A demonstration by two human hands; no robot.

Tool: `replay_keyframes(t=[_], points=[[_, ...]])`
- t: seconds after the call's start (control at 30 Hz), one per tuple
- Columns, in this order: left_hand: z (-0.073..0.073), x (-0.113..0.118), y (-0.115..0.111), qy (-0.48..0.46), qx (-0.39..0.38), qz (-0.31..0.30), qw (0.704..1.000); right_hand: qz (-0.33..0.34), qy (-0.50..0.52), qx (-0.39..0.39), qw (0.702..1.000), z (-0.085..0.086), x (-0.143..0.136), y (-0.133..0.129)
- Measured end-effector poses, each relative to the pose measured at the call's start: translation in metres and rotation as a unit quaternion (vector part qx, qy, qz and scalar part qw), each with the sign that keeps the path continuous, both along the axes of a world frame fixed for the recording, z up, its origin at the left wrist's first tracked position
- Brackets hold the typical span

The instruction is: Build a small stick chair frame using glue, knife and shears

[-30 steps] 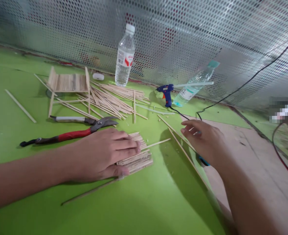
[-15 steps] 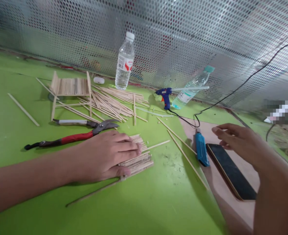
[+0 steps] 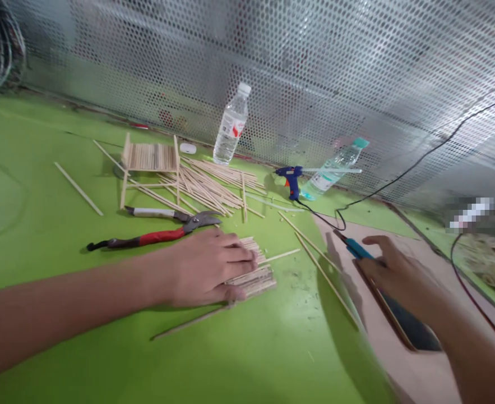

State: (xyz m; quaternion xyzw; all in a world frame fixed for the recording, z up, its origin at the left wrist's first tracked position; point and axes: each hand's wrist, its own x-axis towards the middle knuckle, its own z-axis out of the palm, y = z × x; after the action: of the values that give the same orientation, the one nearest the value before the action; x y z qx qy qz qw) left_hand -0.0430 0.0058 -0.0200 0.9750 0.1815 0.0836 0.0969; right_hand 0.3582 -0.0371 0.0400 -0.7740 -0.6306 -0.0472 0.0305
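Note:
My left hand (image 3: 207,268) lies flat, fingers stretched out, on a small panel of thin wooden sticks (image 3: 262,281), covering much of it. One loose stick (image 3: 287,255) pokes out past its fingertips, and another (image 3: 188,324) extends from the panel's near side toward the lower left. At the right, my right hand (image 3: 398,275) is closed around a teal utility knife (image 3: 357,248), whose dark tip points up and left. Beneath that hand is a dark phone (image 3: 413,325), partly hidden. Pruning shears (image 3: 163,234) with one red and one white handle rest beyond my left arm.
A little stick-built chair (image 3: 152,158) stands at the back left by a pile of sticks (image 3: 211,185). Behind are a clear bottle (image 3: 232,126), a blue glue gun (image 3: 291,180) with a cord, and a tilted green-capped bottle (image 3: 335,168). A perforated metal sheet (image 3: 297,67) rises behind them.
My right hand has come down onto the utility knife and taken hold of it, turning its tip leftward. My left hand stays on the stick panel. The view has shifted slightly.

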Motion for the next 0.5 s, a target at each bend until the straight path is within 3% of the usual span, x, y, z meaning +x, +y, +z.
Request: replay_keyframes(t=[0.13,0.3,0.5], points=[[-0.002,0.001,0.0,-0.001,-0.003,-0.001,1.0,0.027,0.06,0.013,0.998,0.013,-0.042,-0.036],[-0.004,0.002,0.0,-0.015,-0.005,0.007,1.0,0.14,0.116,0.009,0.983,-0.009,-0.113,-0.073],[0.0,0.001,0.001,-0.035,0.005,-0.007,0.999,0.223,0.081,0.042,0.97,-0.02,-0.135,-0.087]])
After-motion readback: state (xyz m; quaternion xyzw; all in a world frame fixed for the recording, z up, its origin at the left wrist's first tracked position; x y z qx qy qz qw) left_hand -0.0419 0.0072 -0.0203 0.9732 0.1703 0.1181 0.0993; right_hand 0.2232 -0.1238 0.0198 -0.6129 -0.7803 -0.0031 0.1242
